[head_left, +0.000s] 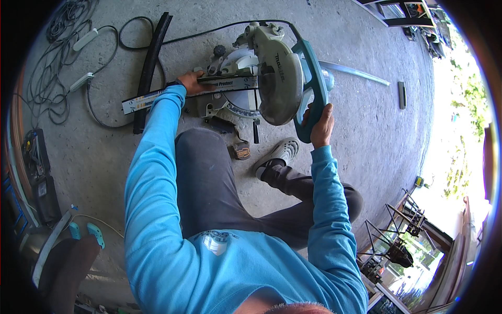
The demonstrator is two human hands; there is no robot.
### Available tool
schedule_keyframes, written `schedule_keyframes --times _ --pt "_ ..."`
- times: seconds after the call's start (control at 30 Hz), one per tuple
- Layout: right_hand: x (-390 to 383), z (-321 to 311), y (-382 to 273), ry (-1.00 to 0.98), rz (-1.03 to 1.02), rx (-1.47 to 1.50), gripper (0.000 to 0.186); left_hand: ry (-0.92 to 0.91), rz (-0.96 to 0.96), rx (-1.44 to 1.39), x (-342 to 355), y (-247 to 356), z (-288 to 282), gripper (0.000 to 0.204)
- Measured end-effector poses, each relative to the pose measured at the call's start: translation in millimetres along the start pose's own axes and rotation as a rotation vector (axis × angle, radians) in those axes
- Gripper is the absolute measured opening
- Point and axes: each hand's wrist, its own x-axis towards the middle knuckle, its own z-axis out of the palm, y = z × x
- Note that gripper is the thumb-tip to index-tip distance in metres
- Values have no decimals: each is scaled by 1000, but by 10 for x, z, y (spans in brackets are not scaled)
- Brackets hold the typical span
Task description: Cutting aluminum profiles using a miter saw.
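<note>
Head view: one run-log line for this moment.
left hand: on bar | right hand: gripping saw handle | bar: across saw base | tape measure: on floor

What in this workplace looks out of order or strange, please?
The grey cable lies in tangled loops on the floor, upper left, near white socket strips; it looks untidy. I see nothing spilled or damaged.

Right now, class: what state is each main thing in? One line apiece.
Left hand, closed over the profile
Right hand, gripping the handle
Profile, lying across the saw
Saw, standing on the floor; running or not, unclear
Black bar, lying on the floor
Cords, loosely tangled
Nearer power strip, plug inserted
</note>
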Motion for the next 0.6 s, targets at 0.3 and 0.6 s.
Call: schedule_keyframes --times 0.3,0.6 --pt "2 -1 41 4 -9 -5 81 -33 5 -7 -31 27 -45 76" --pt "-70 0 27 13 -22 -23 80 -22 15 10 -81 3 0 86"
